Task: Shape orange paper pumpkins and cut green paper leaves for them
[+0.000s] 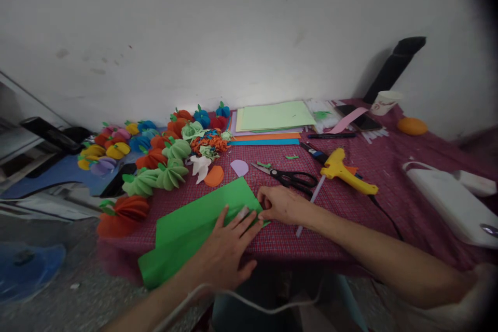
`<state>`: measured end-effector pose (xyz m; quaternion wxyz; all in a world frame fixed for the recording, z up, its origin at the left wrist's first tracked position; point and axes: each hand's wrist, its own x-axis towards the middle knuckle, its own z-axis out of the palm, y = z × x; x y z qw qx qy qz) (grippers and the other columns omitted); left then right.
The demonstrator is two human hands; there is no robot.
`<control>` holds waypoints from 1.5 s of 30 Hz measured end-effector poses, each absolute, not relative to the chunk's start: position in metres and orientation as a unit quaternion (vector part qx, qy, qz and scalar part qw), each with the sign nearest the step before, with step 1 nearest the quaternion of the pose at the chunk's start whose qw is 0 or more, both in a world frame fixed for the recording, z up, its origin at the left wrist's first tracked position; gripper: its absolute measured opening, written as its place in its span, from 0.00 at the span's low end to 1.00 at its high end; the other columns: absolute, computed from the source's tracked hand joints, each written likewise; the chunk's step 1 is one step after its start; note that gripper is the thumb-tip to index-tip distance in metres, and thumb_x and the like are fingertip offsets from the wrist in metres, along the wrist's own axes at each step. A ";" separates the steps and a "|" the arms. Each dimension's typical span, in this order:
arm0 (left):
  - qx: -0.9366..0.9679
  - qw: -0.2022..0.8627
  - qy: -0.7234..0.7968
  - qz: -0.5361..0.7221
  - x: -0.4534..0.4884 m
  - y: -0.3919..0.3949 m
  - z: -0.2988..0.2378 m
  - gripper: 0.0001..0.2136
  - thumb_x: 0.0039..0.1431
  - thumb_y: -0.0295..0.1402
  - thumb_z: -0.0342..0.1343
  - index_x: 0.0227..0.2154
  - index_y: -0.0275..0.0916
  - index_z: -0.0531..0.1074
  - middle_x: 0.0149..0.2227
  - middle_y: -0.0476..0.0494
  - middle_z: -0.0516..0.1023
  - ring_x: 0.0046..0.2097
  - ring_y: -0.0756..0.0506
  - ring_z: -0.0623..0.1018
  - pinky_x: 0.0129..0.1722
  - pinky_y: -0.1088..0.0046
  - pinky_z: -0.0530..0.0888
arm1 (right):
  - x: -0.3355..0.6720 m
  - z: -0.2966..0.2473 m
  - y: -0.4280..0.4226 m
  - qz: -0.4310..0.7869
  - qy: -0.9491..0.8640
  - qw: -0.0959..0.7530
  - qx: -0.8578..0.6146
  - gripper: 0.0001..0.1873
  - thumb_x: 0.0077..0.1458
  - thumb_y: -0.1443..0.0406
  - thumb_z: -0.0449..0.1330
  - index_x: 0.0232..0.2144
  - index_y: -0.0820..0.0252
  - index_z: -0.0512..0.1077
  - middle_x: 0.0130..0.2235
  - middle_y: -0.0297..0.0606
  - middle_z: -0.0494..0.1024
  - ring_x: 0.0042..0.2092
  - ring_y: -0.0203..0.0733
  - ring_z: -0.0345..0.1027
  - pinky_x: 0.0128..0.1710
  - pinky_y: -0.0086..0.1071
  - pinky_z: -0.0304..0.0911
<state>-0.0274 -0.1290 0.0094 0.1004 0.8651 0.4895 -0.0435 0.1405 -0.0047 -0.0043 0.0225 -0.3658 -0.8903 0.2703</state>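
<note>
A folded sheet of green paper (206,207) lies at the table's front edge, its left part reaching past the edge. My left hand (229,249) rests flat on the paper, fingers stretched out, with something pale wrapped on one finger. At the sheet's right end, my right hand (282,205) is closed, thumb and fingertips pinching its edge. Just behind that hand are black-handled scissors (293,177), blades partly apart. A lilac paper piece (239,167) and an orange paper piece (214,176) lie beyond the sheet.
Several folded-paper pumpkins (177,149) crowd the left side. Coloured sheets (276,115) are stacked at the back. To the right are a yellow glue gun (346,172) with its cord, a phone (361,119), a paper cup (385,102), an orange fruit (412,126) and a white device (451,205).
</note>
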 end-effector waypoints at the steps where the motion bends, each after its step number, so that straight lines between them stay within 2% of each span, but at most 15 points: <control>1: 0.864 0.093 0.493 -0.039 -0.027 -0.130 0.006 0.35 0.52 0.38 0.49 0.61 0.44 0.40 0.63 0.44 0.46 0.63 0.41 0.46 0.58 0.47 0.39 | 0.141 -0.006 -0.004 0.277 -0.891 0.029 -0.359 0.15 0.43 0.60 0.62 0.34 0.58 0.67 0.29 0.31 0.73 0.30 0.34 0.65 0.25 0.25 0.50; 5: 0.861 0.057 0.504 -0.029 -0.029 -0.136 -0.011 0.37 0.52 0.50 0.47 0.61 0.44 0.39 0.63 0.39 0.45 0.63 0.36 0.46 0.56 0.43 0.39 | 0.143 -0.012 -0.001 0.311 -0.886 0.051 -0.341 0.15 0.44 0.59 0.62 0.35 0.59 0.67 0.27 0.30 0.73 0.28 0.33 0.65 0.25 0.25 0.50; 8: 0.858 0.034 0.511 -0.024 -0.030 -0.139 -0.020 0.37 0.52 0.53 0.44 0.61 0.44 0.40 0.63 0.37 0.44 0.62 0.33 0.47 0.55 0.40 0.40 | 0.144 -0.013 0.000 0.321 -0.883 0.059 -0.336 0.15 0.44 0.59 0.62 0.35 0.59 0.67 0.27 0.30 0.72 0.27 0.33 0.64 0.25 0.25 0.50; 17: 0.849 0.010 0.527 -0.024 -0.019 -0.143 -0.025 0.39 0.51 0.54 0.45 0.61 0.42 0.40 0.63 0.35 0.45 0.62 0.31 0.48 0.54 0.39 0.39 | 0.143 -0.009 -0.004 0.297 -0.887 0.049 -0.349 0.15 0.44 0.58 0.62 0.35 0.57 0.67 0.29 0.30 0.73 0.29 0.33 0.64 0.25 0.25 0.49; 23: 0.836 0.007 0.548 -0.022 -0.012 -0.148 -0.025 0.39 0.51 0.52 0.48 0.61 0.40 0.42 0.63 0.34 0.46 0.62 0.32 0.49 0.55 0.39 0.41 | 0.144 -0.013 0.000 0.322 -0.881 0.075 -0.338 0.15 0.45 0.57 0.61 0.35 0.58 0.68 0.28 0.30 0.73 0.28 0.33 0.64 0.25 0.25 0.51; 26: 0.831 0.005 0.556 -0.022 -0.009 -0.149 -0.025 0.39 0.50 0.52 0.49 0.61 0.39 0.44 0.62 0.32 0.47 0.62 0.31 0.49 0.55 0.39 0.42 | 0.144 -0.014 0.000 0.342 -0.877 0.083 -0.327 0.12 0.48 0.60 0.59 0.35 0.59 0.69 0.28 0.32 0.74 0.28 0.33 0.65 0.27 0.25 0.53; 30: 0.829 0.008 0.559 -0.015 -0.008 -0.149 -0.027 0.40 0.49 0.53 0.49 0.60 0.38 0.46 0.62 0.30 0.47 0.61 0.30 0.48 0.54 0.38 0.44 | 0.145 -0.008 -0.005 0.300 -0.888 0.085 -0.339 0.07 0.51 0.64 0.55 0.33 0.58 0.70 0.28 0.33 0.75 0.29 0.34 0.66 0.28 0.25 0.54; 33: 0.828 0.015 0.561 -0.006 -0.009 -0.150 -0.031 0.40 0.49 0.54 0.47 0.60 0.37 0.45 0.62 0.29 0.46 0.62 0.30 0.47 0.53 0.38 0.44 | 0.149 -0.001 -0.009 0.258 -0.895 0.088 -0.352 0.10 0.53 0.67 0.50 0.35 0.57 0.70 0.29 0.34 0.75 0.30 0.35 0.67 0.30 0.27 0.55; 37: 0.825 0.014 0.565 0.012 -0.012 -0.152 -0.035 0.37 0.53 0.52 0.45 0.61 0.36 0.43 0.62 0.28 0.45 0.62 0.31 0.46 0.54 0.40 0.45 | 0.158 0.002 -0.010 0.254 -0.918 0.098 -0.287 0.12 0.48 0.71 0.52 0.36 0.58 0.70 0.34 0.35 0.74 0.36 0.37 0.67 0.36 0.27 0.57; 40: 0.818 0.020 0.575 0.018 -0.013 -0.151 -0.033 0.37 0.53 0.52 0.44 0.60 0.34 0.46 0.62 0.27 0.47 0.62 0.31 0.47 0.54 0.42 0.47 | 0.162 0.001 -0.013 0.265 -0.926 0.103 -0.248 0.13 0.49 0.72 0.51 0.37 0.60 0.69 0.36 0.37 0.73 0.38 0.37 0.66 0.39 0.28 0.59; 45: 0.818 0.029 0.574 0.004 -0.015 -0.149 -0.025 0.34 0.54 0.53 0.41 0.59 0.37 0.50 0.61 0.30 0.50 0.61 0.33 0.50 0.54 0.44 0.50 | 0.165 0.004 -0.028 0.240 -0.939 0.101 -0.225 0.18 0.51 0.72 0.50 0.44 0.59 0.69 0.44 0.41 0.69 0.43 0.39 0.65 0.43 0.31 0.59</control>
